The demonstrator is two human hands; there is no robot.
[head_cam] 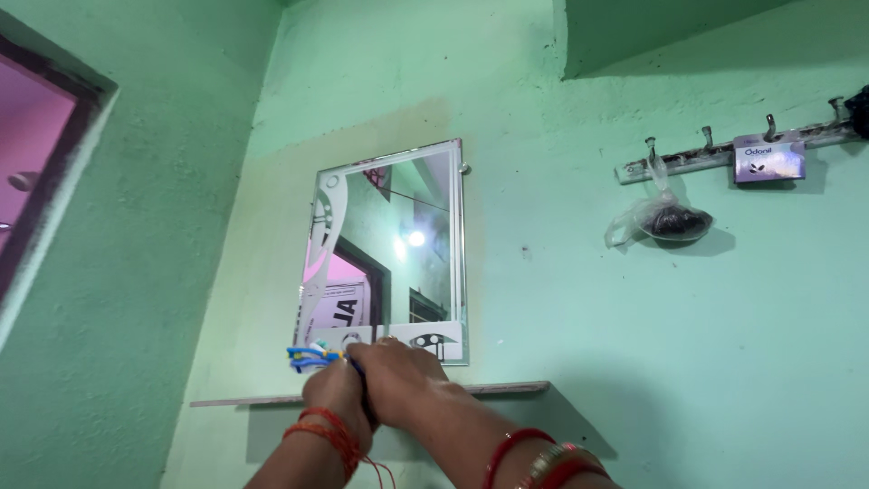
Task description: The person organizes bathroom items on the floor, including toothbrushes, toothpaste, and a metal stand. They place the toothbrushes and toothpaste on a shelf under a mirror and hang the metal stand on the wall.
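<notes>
Both my hands are raised in front of a narrow wall shelf [507, 388] under a rectangular mirror [398, 254]. My left hand [337, 398], with red threads round the wrist, is closed around a bundle of toothbrushes [310, 357] whose blue, white and yellow heads stick out to the left. My right hand [398, 380], with red bangles on the forearm, lies over the left hand and the brush handles. The handles are hidden between the two hands.
The green wall [561, 299] carries a hook rail [724, 154] at upper right with a clear plastic bag [665, 219] of dark stuff and a small purple box [769, 158] hanging on it. A window frame [45, 190] stands at the left.
</notes>
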